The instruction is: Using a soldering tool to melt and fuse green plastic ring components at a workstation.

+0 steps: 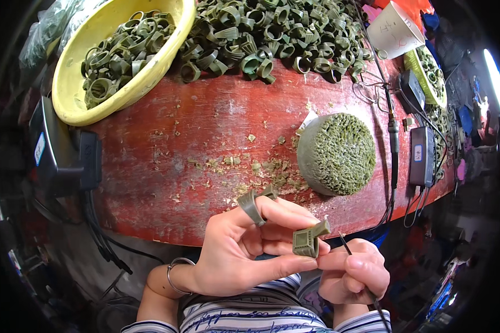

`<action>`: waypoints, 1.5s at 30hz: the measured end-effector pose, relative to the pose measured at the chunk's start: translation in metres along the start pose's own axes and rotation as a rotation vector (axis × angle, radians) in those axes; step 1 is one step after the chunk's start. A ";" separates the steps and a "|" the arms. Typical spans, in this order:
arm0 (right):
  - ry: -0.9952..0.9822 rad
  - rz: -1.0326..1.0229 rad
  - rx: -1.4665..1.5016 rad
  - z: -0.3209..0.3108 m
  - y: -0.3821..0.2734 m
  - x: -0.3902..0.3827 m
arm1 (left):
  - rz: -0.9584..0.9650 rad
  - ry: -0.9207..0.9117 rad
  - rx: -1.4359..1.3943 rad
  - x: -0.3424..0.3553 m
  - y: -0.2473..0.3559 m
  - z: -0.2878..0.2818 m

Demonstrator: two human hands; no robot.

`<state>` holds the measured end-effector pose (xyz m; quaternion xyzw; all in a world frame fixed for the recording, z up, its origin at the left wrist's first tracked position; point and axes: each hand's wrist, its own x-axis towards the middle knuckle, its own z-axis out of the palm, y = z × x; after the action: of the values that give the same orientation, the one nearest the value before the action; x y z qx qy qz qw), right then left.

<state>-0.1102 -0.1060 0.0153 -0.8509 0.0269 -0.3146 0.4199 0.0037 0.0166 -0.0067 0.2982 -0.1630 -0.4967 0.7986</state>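
Note:
My left hand (244,252) is closed around a green wax ring (305,242), pinching it between thumb and fingers. The ring has a square bordered face and a short stub on one side. A second green wax ring (250,207) sits on a finger of the same hand. My right hand (356,272) grips a thin dark wax pen (347,247) trailing a black cord. Its fine tip points up beside the held ring, and my right fingertips touch or nearly touch my left thumb. Ahead of my hands stands a round block (339,155) with a rough, crumbly green top.
A yellow basin (66,83) of green wax rings stands far left, near a dark box-shaped device (58,150). Loose green rings (278,33) heap along the back. At right are a white cup (395,30), a cord (393,144) and a black power unit (422,158). Shavings litter the red table (150,183).

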 end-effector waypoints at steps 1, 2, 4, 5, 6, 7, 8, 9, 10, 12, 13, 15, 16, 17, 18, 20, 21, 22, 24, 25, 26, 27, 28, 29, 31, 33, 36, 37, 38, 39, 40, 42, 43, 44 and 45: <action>-0.006 -0.008 -0.001 -0.004 0.000 0.001 | 0.010 0.000 -0.002 -0.001 0.002 0.002; -0.070 0.037 0.176 -0.009 0.000 0.002 | 0.042 0.070 0.053 -0.002 0.004 0.005; -0.058 0.029 0.301 -0.004 0.001 0.008 | 0.085 0.142 0.110 -0.004 0.008 0.008; -0.062 0.020 0.302 -0.004 -0.001 0.010 | 0.136 0.158 0.167 -0.006 0.008 0.008; -0.065 0.020 0.298 -0.005 -0.003 0.011 | 0.188 0.175 0.225 -0.007 0.009 0.008; -0.070 0.020 0.299 -0.004 -0.003 0.013 | 0.199 0.180 0.230 -0.010 0.011 0.007; -0.013 -0.025 0.140 0.008 -0.006 0.018 | 0.196 0.134 0.249 -0.014 0.013 0.005; -0.015 -0.034 0.148 0.009 -0.007 0.019 | 0.192 0.087 0.269 -0.016 0.015 0.004; -0.028 -0.033 0.202 0.012 -0.009 0.019 | 0.188 0.087 0.258 -0.019 0.016 0.004; -0.037 -0.017 0.265 0.017 -0.011 0.018 | 0.211 0.140 0.276 -0.024 0.018 0.007; -0.039 -0.022 0.273 0.016 -0.012 0.018 | 0.226 0.182 0.290 -0.026 0.018 0.011; -0.029 -0.017 0.269 0.015 -0.014 0.017 | 0.217 0.192 0.272 -0.029 0.016 0.018; -0.028 -0.021 0.275 0.013 -0.016 0.015 | 0.203 0.196 0.248 -0.031 0.015 0.021; -0.033 -0.018 0.286 0.010 -0.019 0.014 | 0.206 0.197 0.255 -0.033 0.013 0.024; -0.038 -0.014 0.297 0.007 -0.020 0.011 | 0.188 0.198 0.219 -0.034 0.010 0.026; -0.094 -0.037 0.339 -0.009 -0.017 0.001 | 0.170 0.198 0.195 -0.036 0.006 0.033; -0.155 -0.055 0.373 -0.016 -0.016 -0.003 | 0.148 0.199 0.181 -0.036 0.004 0.037; -0.094 -0.125 0.336 -0.016 -0.016 -0.007 | 0.122 0.196 0.166 -0.036 0.001 0.040; -0.043 -0.139 0.320 -0.020 -0.017 -0.015 | 0.103 0.191 0.190 -0.036 -0.002 0.047; -0.005 -0.152 0.303 -0.023 -0.017 -0.019 | 0.089 0.193 0.204 -0.035 -0.004 0.051; 0.011 -0.150 0.300 -0.027 -0.017 -0.022 | 0.080 0.182 0.213 -0.035 -0.007 0.054; 0.008 -0.119 0.360 -0.031 -0.016 -0.024 | 0.070 0.183 0.188 -0.034 -0.012 0.056; 0.004 -0.089 0.423 -0.034 -0.014 -0.027 | 0.062 0.186 0.164 -0.033 -0.016 0.057; 0.018 -0.087 0.423 -0.038 -0.011 -0.029 | 0.053 0.180 0.173 -0.031 -0.019 0.059; -0.044 -0.063 0.464 -0.046 -0.004 -0.034 | 0.038 0.161 0.216 -0.027 -0.025 0.062; -0.053 -0.068 0.392 -0.056 -0.002 -0.037 | 0.014 0.154 0.226 -0.022 -0.030 0.066; 0.050 -0.121 0.257 -0.058 0.004 -0.047 | -0.015 0.068 0.233 -0.010 -0.037 0.069; 0.156 -0.179 0.192 -0.057 0.007 -0.050 | -0.012 -0.010 0.229 -0.007 -0.039 0.069; 0.124 -0.165 0.148 -0.064 0.010 -0.053 | -0.024 -0.010 0.233 -0.004 -0.042 0.070; 0.131 -0.158 0.151 -0.068 0.014 -0.056 | -0.047 0.009 0.224 -0.001 -0.044 0.071; 0.141 -0.113 0.223 -0.072 0.016 -0.057 | -0.064 0.023 0.215 0.001 -0.045 0.073; 0.085 -0.001 0.264 -0.081 0.018 -0.061 | -0.081 0.041 0.239 0.005 -0.050 0.073; 0.092 -0.010 0.259 -0.082 0.022 -0.058 | -0.094 0.055 0.261 0.011 -0.050 0.072; 0.101 0.013 0.259 -0.083 0.025 -0.055 | -0.121 0.203 0.285 0.018 -0.050 0.079; 0.108 0.036 0.259 -0.083 0.029 -0.052 | -0.113 0.196 0.289 0.022 -0.048 0.080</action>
<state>-0.1915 -0.1667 0.0049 -0.7707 0.0239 -0.3531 0.5299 -0.0643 -0.0440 0.0233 0.4656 -0.1372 -0.4809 0.7301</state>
